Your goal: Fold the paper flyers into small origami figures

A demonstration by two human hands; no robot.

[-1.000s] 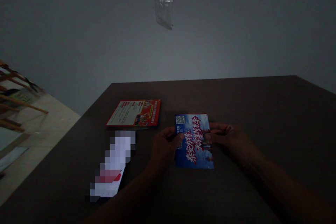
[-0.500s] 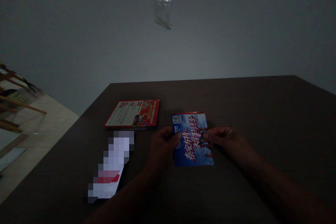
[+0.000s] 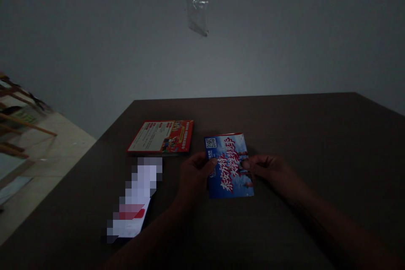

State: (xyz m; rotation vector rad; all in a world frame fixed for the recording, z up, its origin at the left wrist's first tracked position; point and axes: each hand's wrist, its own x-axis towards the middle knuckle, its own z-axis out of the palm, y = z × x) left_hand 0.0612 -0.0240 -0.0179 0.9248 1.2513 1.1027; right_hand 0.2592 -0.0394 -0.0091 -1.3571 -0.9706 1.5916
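Observation:
A blue leaflet (image 3: 226, 181) with large white-and-red Chinese characters and a QR code is held above the table between both hands. My left hand (image 3: 195, 177) pinches its left edge, thumb on the printed face and fingers behind. On the opposite edge, my right hand (image 3: 272, 173) grips it the same way, thumb on top. A thin red strip shows along the leaflet's top edge. Left of the hands lies a flat stack of red and cream printed leaflets (image 3: 152, 137). Nearer to me is a phone (image 3: 133, 230) with a lit screen, largely pixelated.
The dark table (image 3: 284, 122) reaches back to a grey wall (image 3: 268, 42). A clear plastic bag (image 3: 198, 8) hangs on the wall. At the left, beyond the table's edge, wooden furniture legs (image 3: 28, 124) stand on a pale tiled floor (image 3: 57, 143).
Both hands keep hold of the leaflet, which has shifted slightly left and tilted a little. The stack and the phone lie as before.

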